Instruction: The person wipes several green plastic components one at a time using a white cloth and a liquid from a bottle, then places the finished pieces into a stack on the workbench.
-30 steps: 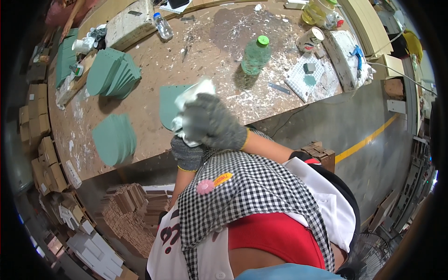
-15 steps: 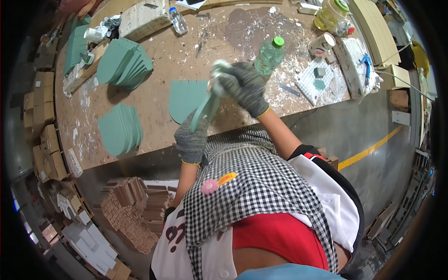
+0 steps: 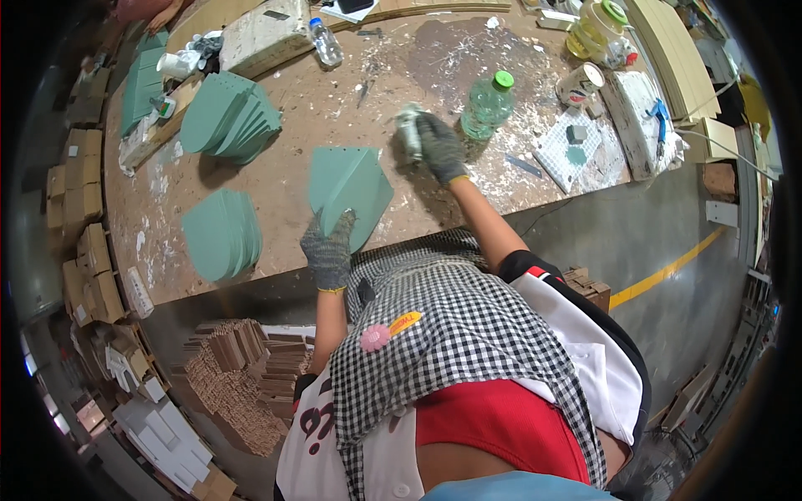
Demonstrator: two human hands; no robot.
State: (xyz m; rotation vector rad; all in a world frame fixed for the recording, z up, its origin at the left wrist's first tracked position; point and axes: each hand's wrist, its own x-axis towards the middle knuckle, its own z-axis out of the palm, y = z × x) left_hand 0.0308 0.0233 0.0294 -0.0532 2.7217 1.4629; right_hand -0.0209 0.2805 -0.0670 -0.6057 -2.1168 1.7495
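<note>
My gloved left hand point(image 3: 329, 248) grips the near end of a green panel point(image 3: 368, 200) with one rounded end, thumb on top. That panel lies tilted across another green panel point(image 3: 327, 171) on the table. To the right, my gloved right hand point(image 3: 440, 149) is closed on a crumpled pale cloth point(image 3: 409, 132), at or close to the tabletop. A green-capped clear bottle point(image 3: 487, 107) stands just beyond the right hand. Two stacks of similar green panels, a fanned one point(image 3: 230, 117) and a neater one point(image 3: 222, 234), are on the left.
The worktable point(image 3: 276, 259) is spotted with white residue. On its right are a metal strip point(image 3: 524, 165), a white patterned sheet point(image 3: 568, 149), a paper cup point(image 3: 579, 83) and a stained white block point(image 3: 642, 125). A small water bottle point(image 3: 326, 43) stands at the back. Far left, another person's hand point(image 3: 163, 17) shows.
My right hand has moved off the panel, down and to the right, with the cloth. The held panel has gone from raised on edge to lying flatter over the other panel.
</note>
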